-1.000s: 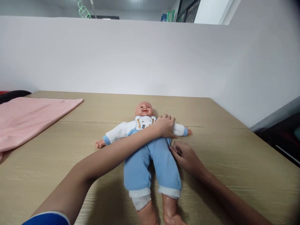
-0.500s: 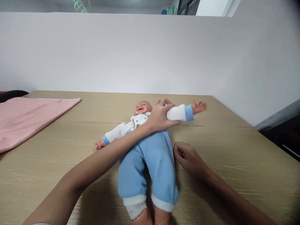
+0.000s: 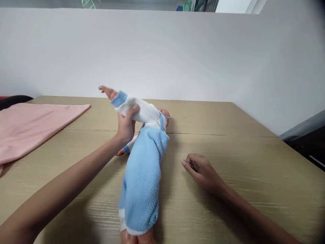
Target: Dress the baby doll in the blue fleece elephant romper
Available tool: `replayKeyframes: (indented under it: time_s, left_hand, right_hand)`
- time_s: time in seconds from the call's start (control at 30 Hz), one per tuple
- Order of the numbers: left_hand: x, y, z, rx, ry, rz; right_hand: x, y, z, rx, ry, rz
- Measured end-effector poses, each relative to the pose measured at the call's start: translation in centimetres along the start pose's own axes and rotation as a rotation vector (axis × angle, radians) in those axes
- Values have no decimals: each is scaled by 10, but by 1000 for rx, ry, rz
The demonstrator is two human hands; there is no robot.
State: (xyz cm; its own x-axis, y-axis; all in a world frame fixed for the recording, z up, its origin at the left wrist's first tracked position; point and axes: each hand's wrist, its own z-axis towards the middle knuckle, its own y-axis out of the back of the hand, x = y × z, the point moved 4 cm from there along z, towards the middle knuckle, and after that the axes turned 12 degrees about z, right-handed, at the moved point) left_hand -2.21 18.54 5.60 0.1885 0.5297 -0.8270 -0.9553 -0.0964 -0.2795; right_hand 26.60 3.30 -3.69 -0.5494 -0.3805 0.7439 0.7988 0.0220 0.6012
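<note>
A baby doll [image 3: 143,169] in blue fleece trousers and a white top lies rolled onto its side on the wooden table [image 3: 241,149]. Its head [image 3: 165,115] points away from me and is mostly hidden. My left hand [image 3: 125,127] is closed round the doll's upper arm [image 3: 137,108], a white sleeve with a blue cuff, and holds it raised to the left. My right hand [image 3: 198,169] rests on the table just right of the doll, fingers curled under, apart from it. What, if anything, those fingers hold is hidden.
A pink cloth [image 3: 30,122] lies flat at the table's far left. A white partition wall [image 3: 162,54] runs along the back edge. A dark surface [image 3: 309,145] shows beyond the table's right edge.
My left hand has pulled the doll's arm up and across to the left, rolling the doll from its back onto its side. My right hand has stayed almost still.
</note>
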Motion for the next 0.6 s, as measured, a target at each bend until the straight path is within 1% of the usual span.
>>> replayKeyframes:
  time_s: [0.07,0.13,0.23,0.3,0.4,0.47,0.53,0.6]
  left_hand:
    - [6,21,-1,21,90,-16]
    - [11,39,-4,93,150,17]
    - [17,62,-11,220,205,105]
    - [21,76,-15,256,235,144]
    - [28,93,-19,243,292,167]
    - [32,100,-22,230,340,175]
    - [35,106,-26,219,364,201]
    - [36,111,-29,196,332,265]
  right_hand:
    - [4,-3,1,-13,-13,29]
    - [11,-9,1,-36,-11,74]
    - [32,-22,4,-84,44,157]
    - [50,-34,8,-111,91,223]
    - [76,-53,22,-129,121,329]
    - [89,-64,34,-141,111,377]
    - [96,-73,49,-163,84,404]
    - [97,-78,63,-185,56,433]
